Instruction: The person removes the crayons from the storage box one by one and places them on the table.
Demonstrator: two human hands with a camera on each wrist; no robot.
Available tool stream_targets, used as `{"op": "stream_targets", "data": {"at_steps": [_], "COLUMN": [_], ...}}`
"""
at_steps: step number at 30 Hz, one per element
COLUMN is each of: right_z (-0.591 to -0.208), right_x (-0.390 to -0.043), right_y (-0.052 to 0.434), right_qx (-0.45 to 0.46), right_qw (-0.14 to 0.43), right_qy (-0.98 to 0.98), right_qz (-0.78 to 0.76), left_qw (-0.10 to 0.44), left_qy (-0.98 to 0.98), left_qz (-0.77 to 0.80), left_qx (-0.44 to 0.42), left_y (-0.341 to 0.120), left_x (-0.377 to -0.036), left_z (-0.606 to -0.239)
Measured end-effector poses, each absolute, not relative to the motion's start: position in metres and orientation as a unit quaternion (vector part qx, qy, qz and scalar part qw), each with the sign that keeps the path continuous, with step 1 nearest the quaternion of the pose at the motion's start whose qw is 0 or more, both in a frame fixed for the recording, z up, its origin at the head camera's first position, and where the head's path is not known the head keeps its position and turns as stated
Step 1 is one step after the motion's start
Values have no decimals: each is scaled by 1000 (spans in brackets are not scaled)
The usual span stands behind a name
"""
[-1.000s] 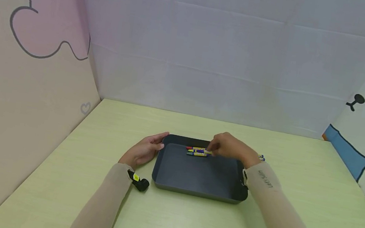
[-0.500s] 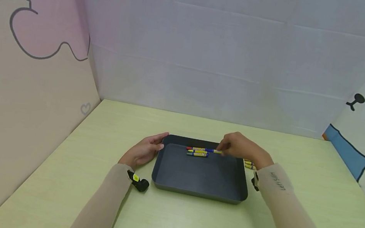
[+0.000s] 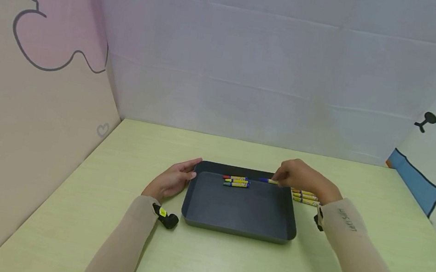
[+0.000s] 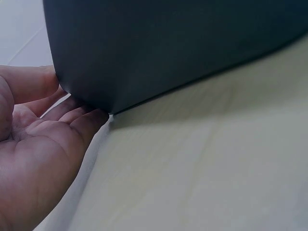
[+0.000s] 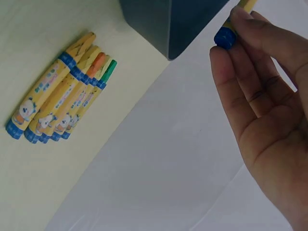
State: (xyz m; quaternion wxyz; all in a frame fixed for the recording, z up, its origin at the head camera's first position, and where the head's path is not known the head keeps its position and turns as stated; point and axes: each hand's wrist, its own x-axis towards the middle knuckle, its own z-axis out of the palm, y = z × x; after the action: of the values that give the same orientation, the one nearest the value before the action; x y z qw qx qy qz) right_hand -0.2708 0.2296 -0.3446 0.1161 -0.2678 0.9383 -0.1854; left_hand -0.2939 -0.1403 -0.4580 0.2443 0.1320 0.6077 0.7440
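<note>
A dark grey rectangular tray (image 3: 238, 211) lies on the table, and my left hand (image 3: 172, 179) grips its left side near the far corner. In the left wrist view, the fingers (image 4: 82, 118) of that hand curl at the tray's lower edge. Three crayons, a red one (image 3: 235, 177), a yellow one (image 3: 236, 181) and a green one (image 3: 236, 184), lie side by side inside. Over the tray's far right part, my right hand (image 3: 298, 175) pinches a blue-ended crayon (image 3: 265, 180) between thumb and fingers. Its blue base and yellow wrapper show in the right wrist view; the fingers cover its middle.
Several more crayons (image 5: 57, 96) lie side by side on the table just right of the tray, partly under my right hand in the head view. A pale wall (image 3: 232, 63) stands behind the table (image 3: 204, 264), with printed panels at both sides.
My right hand has moved right, away from the three crayons in the tray, with the crayon still pinched. The crayons on the table have come more into view. The left hand has stayed put.
</note>
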Motion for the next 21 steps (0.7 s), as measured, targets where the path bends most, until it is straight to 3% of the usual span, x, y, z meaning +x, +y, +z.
{"op": "stream_targets", "data": {"at_steps": [21], "right_z": [-343], "right_x": [-263], "right_y": [263], "right_qx": [-258], "right_qw": [97], "right_qy": [944], "right_qz": [-180], "left_qw": [247], "left_qy": [605], "left_qz": [745], "left_qx": [129], "left_y": [-140], "left_x": [-295], "left_z": [-459]}}
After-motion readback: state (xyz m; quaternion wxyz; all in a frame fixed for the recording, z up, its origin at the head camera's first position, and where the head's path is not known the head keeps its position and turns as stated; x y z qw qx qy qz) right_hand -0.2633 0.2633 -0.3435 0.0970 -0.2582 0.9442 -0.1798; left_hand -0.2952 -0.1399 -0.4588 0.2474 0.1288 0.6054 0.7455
